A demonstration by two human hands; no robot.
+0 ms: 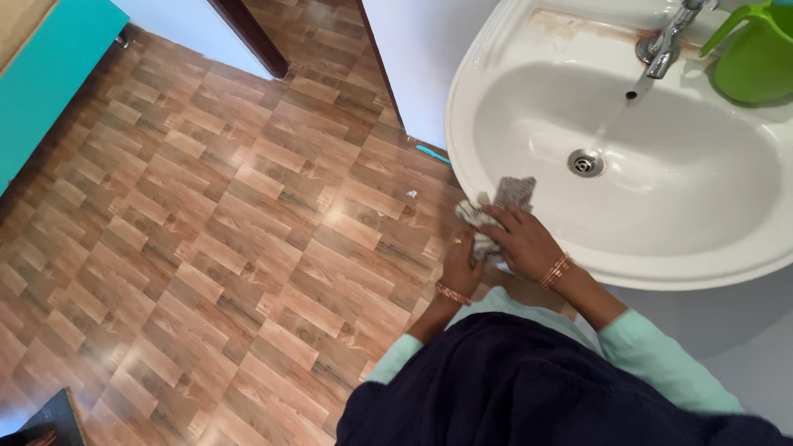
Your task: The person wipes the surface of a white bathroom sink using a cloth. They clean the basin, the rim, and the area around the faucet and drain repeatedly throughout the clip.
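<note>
The basin [529, 91] fills the upper right of the frame, its bowl bare save the tap [665, 45] and jug [756, 58] crowding the top-right corner. Left, the wood floor [206, 248] lies open, hemmed by a teal cabinet [49, 74] at upper left.

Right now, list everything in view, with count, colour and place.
sink: one, white, upper right, rust-coloured stains by the tap
tap: one, metal, back of the sink, water running
drain: one, metal, bottom of the basin
jug: one, green, on the sink rim at far right
cloth: one, grey and white, at the sink's front rim, held in both hands
floor: wood-pattern brown, left and centre
cabinet: one, teal, upper left
small teal item: one, on the floor by the wall, kind unclear
left hand: ring, bangle, gripping the cloth from below
right hand: bangles, gripping the cloth on top
sleeves: two, light green
</note>
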